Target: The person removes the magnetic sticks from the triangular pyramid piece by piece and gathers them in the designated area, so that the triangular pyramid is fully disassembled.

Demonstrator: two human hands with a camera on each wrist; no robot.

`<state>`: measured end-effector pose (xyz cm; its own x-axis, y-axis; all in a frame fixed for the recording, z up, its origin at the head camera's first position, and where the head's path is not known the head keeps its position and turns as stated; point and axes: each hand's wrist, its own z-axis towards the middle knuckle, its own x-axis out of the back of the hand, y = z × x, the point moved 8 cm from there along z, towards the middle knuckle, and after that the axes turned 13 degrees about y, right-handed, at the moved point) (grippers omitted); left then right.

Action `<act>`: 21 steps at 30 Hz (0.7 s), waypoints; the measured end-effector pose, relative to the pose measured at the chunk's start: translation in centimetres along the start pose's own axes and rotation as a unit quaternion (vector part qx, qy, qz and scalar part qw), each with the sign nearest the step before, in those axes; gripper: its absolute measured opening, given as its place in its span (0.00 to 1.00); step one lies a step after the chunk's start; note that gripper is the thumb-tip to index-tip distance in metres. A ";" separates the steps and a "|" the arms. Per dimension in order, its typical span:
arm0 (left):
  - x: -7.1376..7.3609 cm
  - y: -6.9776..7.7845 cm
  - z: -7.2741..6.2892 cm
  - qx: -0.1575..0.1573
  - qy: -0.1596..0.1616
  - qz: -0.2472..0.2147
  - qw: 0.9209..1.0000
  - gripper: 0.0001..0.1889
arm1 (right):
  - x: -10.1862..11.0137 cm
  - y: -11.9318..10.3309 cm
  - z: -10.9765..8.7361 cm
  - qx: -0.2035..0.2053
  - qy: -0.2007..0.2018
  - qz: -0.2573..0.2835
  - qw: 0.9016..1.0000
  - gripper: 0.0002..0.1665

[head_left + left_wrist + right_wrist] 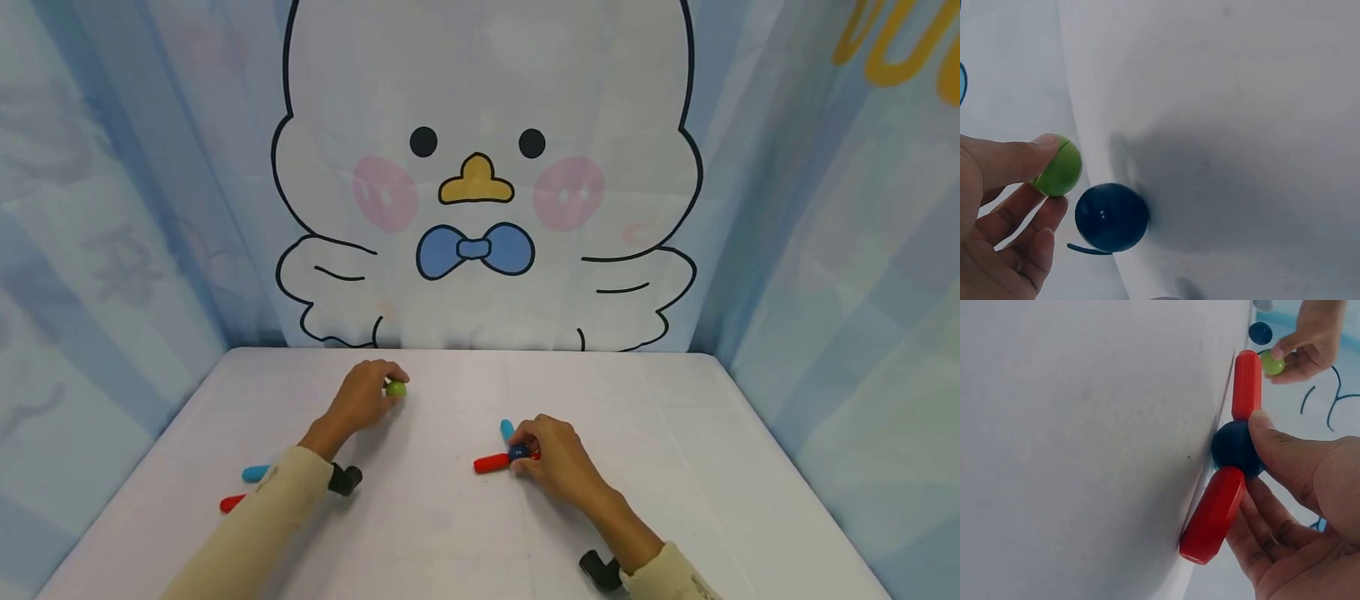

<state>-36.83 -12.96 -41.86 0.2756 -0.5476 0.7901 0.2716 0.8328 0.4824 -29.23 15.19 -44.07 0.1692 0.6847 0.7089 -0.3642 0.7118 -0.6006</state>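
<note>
My left hand [366, 394] pinches a small green ball [396, 388] between thumb and fingers near the table's far side. A dark blue ball [1111, 217] sits close to those fingertips in the left wrist view; in the head view it is hidden. At the middle of the table my right hand [558, 458] holds another dark blue ball [1235, 447] with thumb and fingers. Two red sticks [1213, 515] meet that ball on opposite sides. A light blue stick [507, 428] shows just behind it, and whether it is joined cannot be told.
Beside the left sleeve lie a light blue stick [255, 473] and a red stick [231, 503], both partly covered by the forearm. The white table [645, 417] ends at a curtain [480, 317] printed with a cartoon bird. Other curtains hang at both sides.
</note>
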 end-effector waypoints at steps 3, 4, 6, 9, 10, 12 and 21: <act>-0.1 -0.5 0.8 0.013 -0.016 0.000 1.000 0.15 | -0.1 0.1 -0.1 -0.004 -0.002 0.000 1.000 0.15; -0.1 -0.7 1.0 0.020 -0.024 -0.001 1.000 0.15 | -0.1 0.2 -0.1 -0.005 -0.002 0.001 1.000 0.15; -0.2 -1.0 1.4 0.035 -0.037 -0.007 0.999 0.15 | -0.2 0.2 -0.1 -0.006 -0.001 0.000 1.000 0.15; -0.4 -1.7 1.9 0.053 -0.053 -0.013 0.997 0.16 | -0.2 0.1 -0.1 -0.005 0.001 -0.002 1.000 0.15; -0.4 -1.9 2.1 0.058 -0.056 -0.013 0.997 0.16 | -0.2 0.1 -0.1 -0.006 0.001 -0.002 1.000 0.15; -0.6 -2.3 2.3 0.065 -0.061 -0.014 0.996 0.16 | -0.2 0.1 -0.1 -0.006 0.000 -0.002 1.000 0.15; -1.4 -3.2 2.3 0.088 -0.073 -0.023 0.993 0.18 | 0.0 0.1 0.0 -0.003 -0.010 -0.008 1.000 0.16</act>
<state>-40.23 -14.63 -43.61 0.1265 -0.5785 0.8058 0.1128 0.8155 0.5677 -29.25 15.29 -44.20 0.1559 0.6703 0.7255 -0.3562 0.7232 -0.5917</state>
